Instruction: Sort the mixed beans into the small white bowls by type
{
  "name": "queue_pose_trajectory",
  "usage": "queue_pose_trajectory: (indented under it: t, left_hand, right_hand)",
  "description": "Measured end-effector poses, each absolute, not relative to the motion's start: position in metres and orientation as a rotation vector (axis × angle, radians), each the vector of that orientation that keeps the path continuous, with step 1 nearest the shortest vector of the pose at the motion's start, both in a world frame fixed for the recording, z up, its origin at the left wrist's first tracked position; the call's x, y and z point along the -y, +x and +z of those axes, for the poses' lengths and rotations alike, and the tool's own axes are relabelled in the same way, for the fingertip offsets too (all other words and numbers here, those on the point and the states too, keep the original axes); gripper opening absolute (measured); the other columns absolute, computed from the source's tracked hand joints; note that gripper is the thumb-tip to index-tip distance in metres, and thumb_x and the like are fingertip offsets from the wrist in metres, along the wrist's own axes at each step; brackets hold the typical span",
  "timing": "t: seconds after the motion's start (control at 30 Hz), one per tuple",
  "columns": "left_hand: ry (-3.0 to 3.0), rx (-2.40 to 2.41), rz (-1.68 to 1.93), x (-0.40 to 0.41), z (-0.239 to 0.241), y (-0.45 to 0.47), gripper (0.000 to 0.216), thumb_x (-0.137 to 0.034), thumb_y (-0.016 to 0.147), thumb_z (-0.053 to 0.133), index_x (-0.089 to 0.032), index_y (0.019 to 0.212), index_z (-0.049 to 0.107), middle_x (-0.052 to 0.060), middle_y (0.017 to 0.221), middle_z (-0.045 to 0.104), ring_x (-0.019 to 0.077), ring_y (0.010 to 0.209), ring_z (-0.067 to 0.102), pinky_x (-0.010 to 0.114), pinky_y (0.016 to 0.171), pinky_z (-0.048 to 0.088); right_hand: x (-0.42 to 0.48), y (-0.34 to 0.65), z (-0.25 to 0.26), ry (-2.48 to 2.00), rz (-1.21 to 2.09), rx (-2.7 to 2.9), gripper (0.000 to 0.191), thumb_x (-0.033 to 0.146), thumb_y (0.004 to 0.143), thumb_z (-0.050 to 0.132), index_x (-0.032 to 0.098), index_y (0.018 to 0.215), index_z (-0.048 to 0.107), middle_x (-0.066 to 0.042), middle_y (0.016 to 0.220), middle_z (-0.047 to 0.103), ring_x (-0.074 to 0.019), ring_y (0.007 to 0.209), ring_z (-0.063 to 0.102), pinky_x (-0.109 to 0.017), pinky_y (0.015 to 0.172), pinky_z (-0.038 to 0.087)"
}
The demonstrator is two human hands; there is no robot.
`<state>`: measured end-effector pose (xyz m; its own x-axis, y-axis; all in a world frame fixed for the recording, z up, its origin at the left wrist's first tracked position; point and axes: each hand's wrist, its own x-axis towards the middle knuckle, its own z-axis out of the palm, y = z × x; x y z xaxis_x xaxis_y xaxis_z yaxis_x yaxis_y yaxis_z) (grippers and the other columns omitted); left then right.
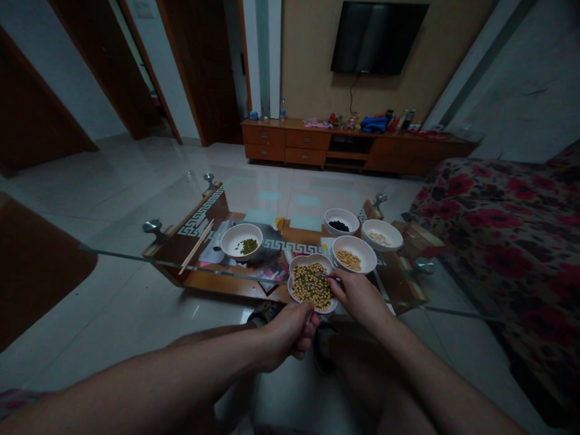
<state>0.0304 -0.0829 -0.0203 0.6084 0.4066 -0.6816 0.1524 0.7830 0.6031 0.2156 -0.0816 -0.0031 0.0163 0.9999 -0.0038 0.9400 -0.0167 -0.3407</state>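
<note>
A white lobed dish [312, 283] holds yellow beans mixed with small green beans, close to the glass table's front edge. My left hand [290, 335] is closed at the dish's near rim, gripping it. My right hand [360, 296] pinches a thin dark utensil [325, 275] whose tip reaches among the beans; its exact kind is too small to tell. Just behind my right hand is a white bowl of yellow beans [354, 254]. Further left sits a white bowl [241, 241] with some green beans at its bottom.
A bowl of black beans [341, 222] and a bowl of whitish pieces [382, 234] stand at the back right of the glass table [254, 196]. Chopsticks [196, 248] lie at left. A flowered sofa [502, 205] is at right, a TV cabinet [308, 140] beyond.
</note>
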Motion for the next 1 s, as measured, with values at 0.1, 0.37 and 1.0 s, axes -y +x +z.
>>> queue_pose_trajectory:
  t: [0.1, 0.37, 1.0]
  left_hand:
    - [0.680, -0.925, 0.152, 0.083, -0.023, 0.030, 0.024, -0.042, 0.086, 0.037, -0.021, 0.078, 0.043, -0.009, 0.054, 0.030, 0.0054, 0.037, 0.023, 0.021, 0.039, 0.014]
    - [0.686, -0.913, 0.146, 0.083, -0.023, 0.031, 0.021, -0.038, 0.086, 0.034, -0.021, 0.078, 0.043, -0.009, 0.053, 0.029, 0.0061, 0.037, 0.022, 0.022, 0.040, 0.014]
    - [0.661, -0.906, 0.149, 0.084, -0.023, 0.031, 0.020, -0.038, 0.085, 0.036, -0.020, 0.079, 0.044, -0.009, 0.053, 0.030, 0.0054, 0.037, 0.023, 0.023, 0.040, 0.013]
  right_hand:
    - [0.083, 0.219, 0.000, -2.012, 0.365, 1.989, 0.025, 0.035, 0.089, 0.043, 0.023, 0.092, 0.065, -0.006, 0.084, 0.069, -0.0187, 0.079, 0.064, -0.026, 0.069, 0.041]
    - [0.088, 0.226, 0.004, -2.104, 0.242, 1.886, 0.029, 0.039, 0.088, 0.043, 0.023, 0.097, 0.065, -0.006, 0.081, 0.069, -0.0188, 0.075, 0.064, -0.026, 0.065, 0.042]
    - [0.081, 0.216, 0.001, -2.173, 0.248, 2.047, 0.029, 0.037, 0.090, 0.042, 0.024, 0.099, 0.066, -0.006, 0.086, 0.070, -0.0190, 0.080, 0.065, -0.026, 0.065, 0.041]
